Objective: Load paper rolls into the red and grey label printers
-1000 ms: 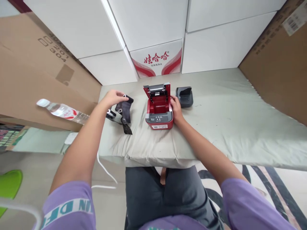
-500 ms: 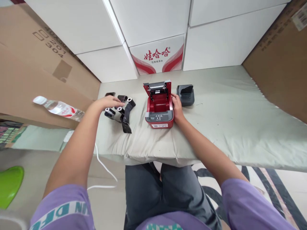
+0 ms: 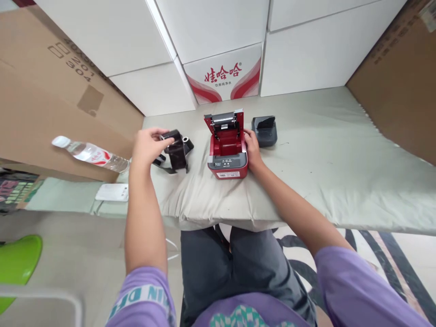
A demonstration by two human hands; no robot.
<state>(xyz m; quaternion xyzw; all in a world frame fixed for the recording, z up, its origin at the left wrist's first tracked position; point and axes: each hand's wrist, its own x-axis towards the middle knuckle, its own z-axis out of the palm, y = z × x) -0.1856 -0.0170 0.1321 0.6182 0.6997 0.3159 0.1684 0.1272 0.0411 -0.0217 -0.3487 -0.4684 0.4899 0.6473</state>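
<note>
A red-and-grey label printer (image 3: 229, 167) stands on the cloth-covered surface with its lid (image 3: 225, 119) raised and its red bay exposed. My right hand (image 3: 252, 147) grips the printer's right side, the fingertips partly hidden behind it. Left of the printer, my left hand (image 3: 151, 144) pinches a roll of black ribbon (image 3: 177, 154), lifted, with a strip of film hanging from it. Beneath and behind it lie other black ribbon rolls (image 3: 187, 144), partly covered by the held one. Close by on the right sits a dark grey plastic part (image 3: 265, 132) with a glossy black piece on top.
White cartons (image 3: 223, 81) form a wall at the back, with brown cardboard boxes (image 3: 51, 91) at left and right. A water bottle (image 3: 91, 154) lies on the left near a white flat object (image 3: 112, 192). A green seat (image 3: 20, 263) is at the lower left.
My left hand has closed on a ribbon roll from the group and raised it, film trailing. My right hand stays on the printer. The view has shifted slightly.
</note>
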